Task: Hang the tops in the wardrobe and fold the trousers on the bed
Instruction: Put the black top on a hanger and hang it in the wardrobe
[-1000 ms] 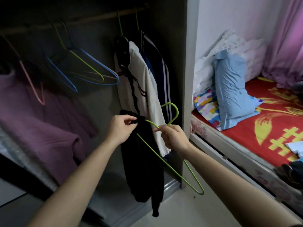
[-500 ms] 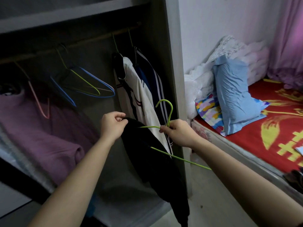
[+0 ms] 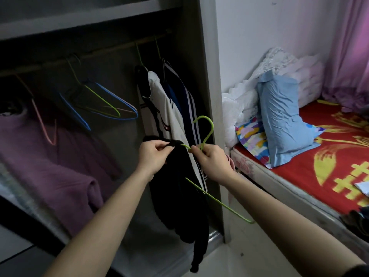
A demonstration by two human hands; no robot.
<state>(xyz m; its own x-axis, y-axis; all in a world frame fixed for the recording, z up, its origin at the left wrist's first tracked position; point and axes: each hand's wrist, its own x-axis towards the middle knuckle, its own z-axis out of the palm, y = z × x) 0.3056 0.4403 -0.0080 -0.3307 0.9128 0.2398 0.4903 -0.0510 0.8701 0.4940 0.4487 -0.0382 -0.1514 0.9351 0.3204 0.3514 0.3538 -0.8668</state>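
Observation:
A black top [image 3: 179,196] hangs down in front of the open wardrobe [image 3: 207,76]. My left hand [image 3: 153,154] pinches its upper edge. My right hand [image 3: 213,160] grips a green wire hanger [image 3: 205,130] just below the hook. One arm of the hanger goes into the black fabric; the other slants down to the right, bare. On the rail [image 3: 89,54] behind hang a white top [image 3: 169,116] and a dark striped top [image 3: 183,96]. Dark clothes [image 3: 355,218] lie at the near right edge of the bed [image 3: 329,156].
Several empty blue, green and pink hangers [image 3: 103,104] hang on the rail to the left. A folded purple blanket [image 3: 50,166] fills the wardrobe's left side. A blue pillow [image 3: 283,116], white bedding [image 3: 279,76] and a pink curtain [image 3: 351,47] are at the bed's head.
My hands have come closer together. The hanger's left arm now sits inside the black top's edge. The view has tilted up and shows the wardrobe shelf.

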